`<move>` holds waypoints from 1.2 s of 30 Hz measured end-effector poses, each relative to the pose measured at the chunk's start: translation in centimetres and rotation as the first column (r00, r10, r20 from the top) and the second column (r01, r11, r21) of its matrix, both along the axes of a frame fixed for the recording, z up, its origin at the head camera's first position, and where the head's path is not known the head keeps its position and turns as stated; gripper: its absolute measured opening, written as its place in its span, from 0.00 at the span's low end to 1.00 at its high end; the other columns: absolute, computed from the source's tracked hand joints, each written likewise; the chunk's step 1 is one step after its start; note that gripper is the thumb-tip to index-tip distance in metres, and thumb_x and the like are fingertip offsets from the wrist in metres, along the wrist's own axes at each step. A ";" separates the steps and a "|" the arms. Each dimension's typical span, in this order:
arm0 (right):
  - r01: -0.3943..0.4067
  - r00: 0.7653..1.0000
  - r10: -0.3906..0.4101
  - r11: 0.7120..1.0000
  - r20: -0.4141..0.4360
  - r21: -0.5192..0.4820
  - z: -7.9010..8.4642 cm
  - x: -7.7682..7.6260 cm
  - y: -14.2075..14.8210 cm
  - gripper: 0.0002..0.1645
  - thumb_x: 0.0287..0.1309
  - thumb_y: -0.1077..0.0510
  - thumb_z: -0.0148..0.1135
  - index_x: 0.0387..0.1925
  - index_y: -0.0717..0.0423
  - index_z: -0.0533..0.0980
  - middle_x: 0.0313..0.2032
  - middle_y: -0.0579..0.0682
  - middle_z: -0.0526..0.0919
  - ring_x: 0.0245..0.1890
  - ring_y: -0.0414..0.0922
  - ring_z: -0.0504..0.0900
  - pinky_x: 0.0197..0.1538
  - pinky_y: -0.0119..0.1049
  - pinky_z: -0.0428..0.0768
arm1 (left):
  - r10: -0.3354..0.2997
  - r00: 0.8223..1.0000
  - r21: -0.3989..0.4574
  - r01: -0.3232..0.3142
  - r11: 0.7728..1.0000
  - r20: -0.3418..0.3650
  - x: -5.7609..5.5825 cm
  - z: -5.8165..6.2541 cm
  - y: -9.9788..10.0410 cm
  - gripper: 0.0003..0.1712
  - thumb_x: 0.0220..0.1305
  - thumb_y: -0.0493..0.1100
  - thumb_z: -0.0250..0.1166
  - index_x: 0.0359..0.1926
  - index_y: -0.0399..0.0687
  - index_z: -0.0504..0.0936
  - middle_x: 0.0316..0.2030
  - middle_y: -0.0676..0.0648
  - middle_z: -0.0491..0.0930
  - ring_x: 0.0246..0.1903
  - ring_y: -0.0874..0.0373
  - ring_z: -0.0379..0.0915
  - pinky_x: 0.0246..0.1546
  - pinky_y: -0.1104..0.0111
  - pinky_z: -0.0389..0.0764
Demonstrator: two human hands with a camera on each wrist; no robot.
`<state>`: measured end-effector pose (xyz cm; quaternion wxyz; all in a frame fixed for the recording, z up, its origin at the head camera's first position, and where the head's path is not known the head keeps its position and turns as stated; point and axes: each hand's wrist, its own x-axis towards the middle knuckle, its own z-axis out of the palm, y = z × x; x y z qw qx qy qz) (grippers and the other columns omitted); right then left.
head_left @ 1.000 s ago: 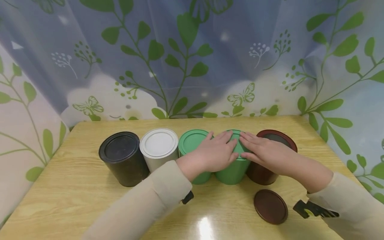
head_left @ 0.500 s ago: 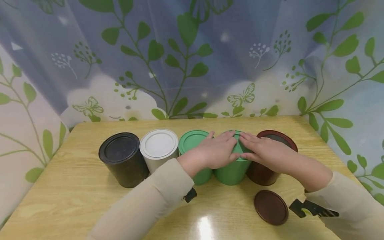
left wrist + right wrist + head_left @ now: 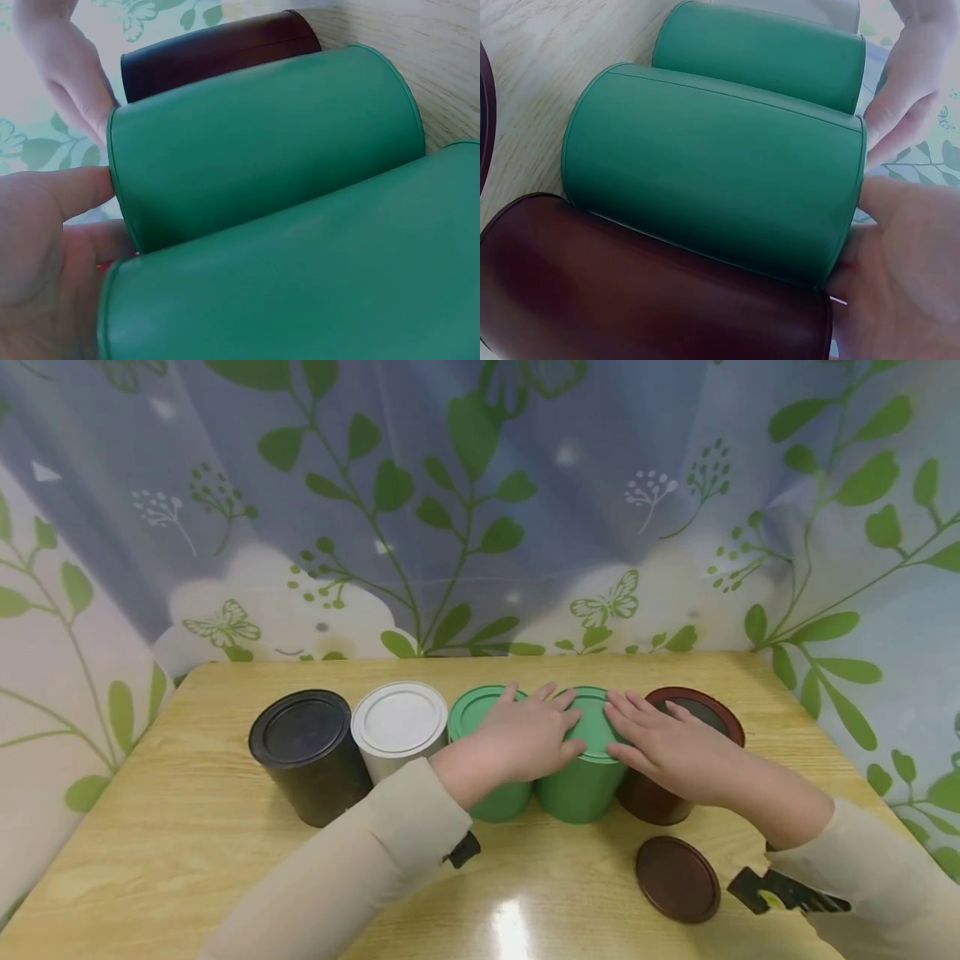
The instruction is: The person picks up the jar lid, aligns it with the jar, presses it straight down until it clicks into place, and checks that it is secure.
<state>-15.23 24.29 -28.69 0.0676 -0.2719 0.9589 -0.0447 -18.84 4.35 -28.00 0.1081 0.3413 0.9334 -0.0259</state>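
Both hands lie over the lidded green canister that is second from the right in the row. My left hand crosses over another green canister, its spread fingers reaching onto the second one's lid. From the other side, my right hand extends straight fingers to that same lid's right edge. Under the right palm stands a dark brown canister with a reddish rim and a dark top, partly hidden. In the left wrist view, the thumb of the left hand meets the green rim.
A round brown lid lies on the wooden table in front of the brown canister. To the left stand a white canister and a black canister, both lidded. A leaf-patterned curtain hangs behind the table.
My left hand has shifted slightly left and its fingers have spread. The fingers of my right hand have also parted, and a wider strip of green lid shows between the hands.
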 end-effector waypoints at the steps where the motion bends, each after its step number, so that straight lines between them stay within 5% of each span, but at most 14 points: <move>1: -0.003 1.000 0.003 1.000 -0.003 0.005 0.0 0.0 0.0 0.38 0.70 0.41 0.39 0.69 0.64 0.54 0.69 0.61 0.51 0.68 0.58 0.50 0.61 0.65 0.51 | 0.005 1.000 0.003 -0.005 1.000 -0.002 0.0 0.1 -0.1 0.32 0.70 0.62 0.42 0.71 0.61 0.56 0.71 0.56 0.45 0.70 0.58 0.36 0.67 0.50 0.40; 9: -0.022 0.998 0.021 1.000 0.055 0.008 0.7 -0.6 0.2 0.41 0.68 0.38 0.40 0.69 0.63 0.54 0.69 0.60 0.51 0.68 0.58 0.50 0.60 0.67 0.50 | 0.015 1.000 0.038 -0.016 0.999 0.014 -0.2 0.1 -0.3 0.32 0.69 0.64 0.45 0.70 0.61 0.60 0.71 0.57 0.48 0.69 0.57 0.43 0.66 0.48 0.43; 16: -0.042 0.994 0.046 0.999 0.102 -0.033 1.0 -0.8 0.7 0.39 0.69 0.41 0.41 0.69 0.63 0.53 0.70 0.61 0.50 0.68 0.60 0.48 0.60 0.68 0.49 | 0.032 0.999 0.055 -0.034 0.998 0.038 -0.7 0.3 -0.6 0.32 0.66 0.64 0.49 0.69 0.63 0.61 0.70 0.59 0.50 0.70 0.56 0.40 0.66 0.48 0.44; 30: 0.043 0.999 -0.042 0.999 0.023 -0.003 0.4 0.1 0.2 0.35 0.70 0.43 0.42 0.69 0.58 0.56 0.70 0.57 0.53 0.68 0.59 0.49 0.60 0.68 0.46 | 0.018 0.985 0.020 -0.014 1.000 -0.172 0.7 -0.9 -1.1 0.28 0.72 0.59 0.41 0.69 0.60 0.62 0.69 0.59 0.53 0.69 0.55 0.46 0.65 0.47 0.46; 36: 0.053 0.997 -0.053 0.999 -0.054 0.000 -0.5 0.7 0.0 0.32 0.71 0.47 0.41 0.69 0.60 0.57 0.70 0.56 0.53 0.68 0.57 0.51 0.61 0.66 0.48 | 0.034 0.982 0.020 -0.031 0.999 -0.186 1.4 -1.6 -1.0 0.33 0.72 0.62 0.35 0.71 0.55 0.56 0.71 0.56 0.49 0.70 0.55 0.40 0.66 0.49 0.44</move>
